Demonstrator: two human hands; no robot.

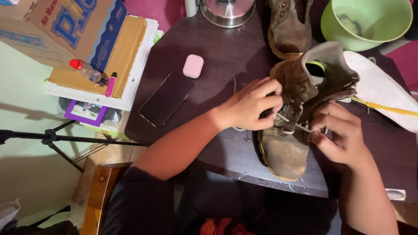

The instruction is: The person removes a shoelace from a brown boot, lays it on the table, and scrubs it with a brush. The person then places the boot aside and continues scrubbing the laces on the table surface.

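A worn brown boot [285, 152] stands on the dark table [222, 52], toe toward me, its tongue and collar pulled open. My left hand [250, 106] pinches the pale lace [283, 117] at the boot's left eyelets. On the boot's right side my right hand [342, 132] grips the other end of the lace. A second brown boot [287, 26] lies behind the first.
A green plastic basin [365, 21] sits at the back right, a white insole [383, 93] beside the boot. A dark phone [166, 99], a small pink case [193, 65] and a metal lid [227, 11] lie on the table. Cardboard box [65, 30] and tripod [52, 139] at left.
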